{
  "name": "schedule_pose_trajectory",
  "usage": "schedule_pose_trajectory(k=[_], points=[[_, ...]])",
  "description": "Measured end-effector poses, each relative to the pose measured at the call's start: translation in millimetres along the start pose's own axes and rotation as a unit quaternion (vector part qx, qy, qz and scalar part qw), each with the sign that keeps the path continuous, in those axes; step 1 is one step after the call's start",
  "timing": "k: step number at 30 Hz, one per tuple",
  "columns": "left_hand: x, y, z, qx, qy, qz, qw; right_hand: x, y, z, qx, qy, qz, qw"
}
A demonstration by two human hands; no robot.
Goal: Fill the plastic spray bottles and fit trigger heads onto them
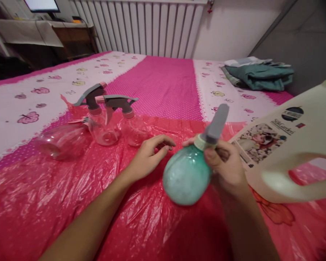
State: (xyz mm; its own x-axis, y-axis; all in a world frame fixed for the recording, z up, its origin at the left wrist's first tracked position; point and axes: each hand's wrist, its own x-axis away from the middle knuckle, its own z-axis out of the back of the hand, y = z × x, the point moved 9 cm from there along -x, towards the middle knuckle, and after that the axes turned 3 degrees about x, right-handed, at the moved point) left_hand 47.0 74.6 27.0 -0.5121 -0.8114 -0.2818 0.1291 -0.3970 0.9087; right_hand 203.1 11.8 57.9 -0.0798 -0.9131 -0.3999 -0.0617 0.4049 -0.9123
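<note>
The right hand (228, 166) is gripping the green spray bottle (186, 175) at its neck, fingers wrapping closed around it just below the pale collar, the thumb pressing on the near side. The bottle is tilting, its round belly hanging to the left of and below the fingers and its grey trigger head (216, 125) sticking up above them, away from the person. The bottle's underside is sitting close over the red plastic sheet (70, 203); whether it is touching cannot be told. The left hand (148, 154) is resting on the sheet just left of the bottle, holding nothing, its fingers loosely curling and pointing toward the bottle's neck without touching it.

A large white jug (296, 145) is lying just right of the right hand. Two clear spray bottles (101, 123) are standing further left, with a capless clear bottle (59, 141) lying beside them
</note>
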Motion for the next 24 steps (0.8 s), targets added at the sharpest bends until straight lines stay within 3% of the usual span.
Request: schedule_pose_trajectory(k=[3,6,10,20,24], points=[[-0.3,0.5,-0.2,-0.003,0.001,-0.002,1.0,-0.6,-2.7,4.4,0.022,0.021,0.009,1.0],[-0.4,-0.3,-0.9,-0.001,-0.003,-0.004,1.0,-1.7,-2.7,-1.4,0.022,-0.013,0.001,1.0],[-0.3,-0.9,-0.2,-0.001,0.0,-0.005,1.0,-2.3,-5.0,2.8,0.083,0.019,0.009,0.996],[0.0,1.1,0.6,0.004,0.0,0.004,1.0,-3.3,6.0,9.6,0.059,0.036,-0.016,0.998],[-0.2,1.4,0.2,0.002,-0.001,0.005,1.0,-2.1,0.1,15.9,0.116,0.067,-0.006,0.991]])
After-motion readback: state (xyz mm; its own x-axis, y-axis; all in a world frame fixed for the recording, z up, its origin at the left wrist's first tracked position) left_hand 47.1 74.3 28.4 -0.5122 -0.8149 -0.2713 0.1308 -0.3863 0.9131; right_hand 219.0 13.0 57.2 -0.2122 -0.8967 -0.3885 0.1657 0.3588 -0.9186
